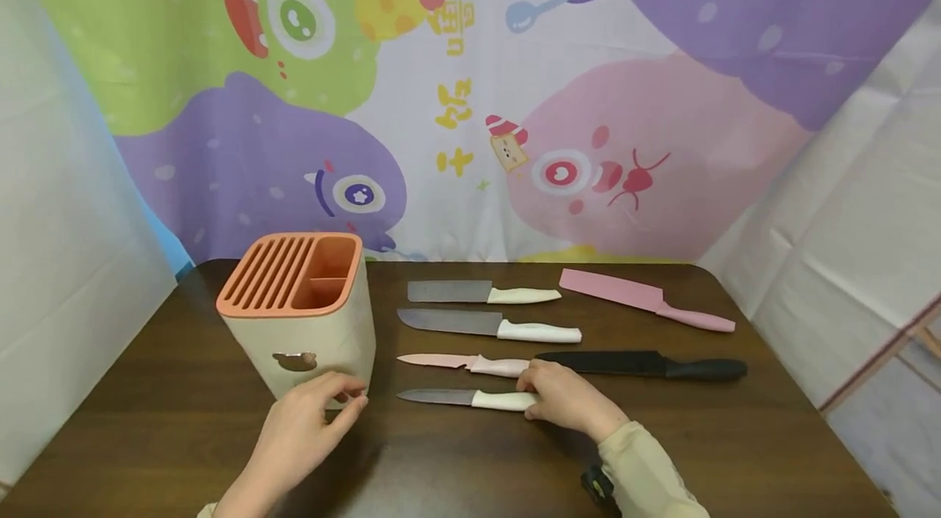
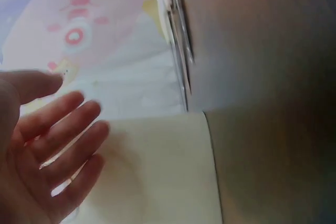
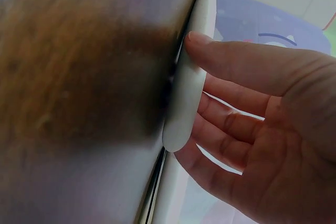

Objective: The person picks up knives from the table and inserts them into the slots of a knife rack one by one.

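Observation:
My right hand [image 1: 566, 397] is at the handle end of a small knife [image 1: 441, 397] with a grey blade and cream handle, lowest in the row. In the right wrist view the thumb and fingers pinch its handle [image 3: 190, 93] from both sides. The knife lies along the table, blade pointing left. My left hand [image 1: 309, 424], fingers loosely bent and holding nothing, is at the front right corner of a cream knife block [image 1: 257, 346] with an orange slotted top. In the left wrist view the left fingers [image 2: 68, 129] overlap the block's pale wall.
Above the small knife lie a pink paring knife [image 1: 441, 360], a white-handled knife [image 1: 456, 322] and a cream-handled cleaver [image 1: 448, 292]. Right of them are a black knife [image 1: 610, 363] and a pink cleaver [image 1: 617, 289]. A cartoon-printed cloth [image 1: 470, 216] hangs behind the dark wooden table [image 1: 441, 469].

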`<action>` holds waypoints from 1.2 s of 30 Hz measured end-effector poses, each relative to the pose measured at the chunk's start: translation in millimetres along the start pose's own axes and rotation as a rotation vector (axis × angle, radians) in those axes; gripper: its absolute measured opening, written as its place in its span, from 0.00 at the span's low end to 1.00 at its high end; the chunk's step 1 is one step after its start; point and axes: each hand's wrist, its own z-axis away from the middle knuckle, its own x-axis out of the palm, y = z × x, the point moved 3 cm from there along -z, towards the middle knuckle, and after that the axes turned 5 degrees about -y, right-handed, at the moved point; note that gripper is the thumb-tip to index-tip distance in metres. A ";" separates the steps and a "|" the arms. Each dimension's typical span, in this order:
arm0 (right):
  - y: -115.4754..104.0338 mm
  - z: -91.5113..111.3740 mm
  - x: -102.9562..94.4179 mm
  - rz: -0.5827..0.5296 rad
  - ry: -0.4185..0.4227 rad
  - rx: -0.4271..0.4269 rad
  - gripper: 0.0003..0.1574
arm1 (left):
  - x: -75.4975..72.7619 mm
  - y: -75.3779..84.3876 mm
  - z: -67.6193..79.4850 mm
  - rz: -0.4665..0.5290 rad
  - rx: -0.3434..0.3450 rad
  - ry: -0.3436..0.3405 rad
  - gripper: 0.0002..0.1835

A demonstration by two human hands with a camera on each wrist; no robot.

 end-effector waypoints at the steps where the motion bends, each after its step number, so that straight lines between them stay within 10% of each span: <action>1: 0.4 -0.2 0.0 0.001 0.005 0.001 0.12 | -2.1 -2.4 0.8 0.003 -0.021 0.034 0.06; 9: 1.1 1.0 -1.1 -0.006 0.006 0.004 0.11 | -20.1 -19.6 9.1 0.057 -0.198 0.468 0.07; 19: 2.3 1.3 -0.4 0.002 0.016 -0.017 0.11 | -21.9 -37.5 10.4 0.199 -0.318 0.633 0.29; 36: 1.7 1.5 -3.1 -0.020 0.022 -0.008 0.09 | -20.4 -59.2 2.1 0.461 -0.426 0.360 0.41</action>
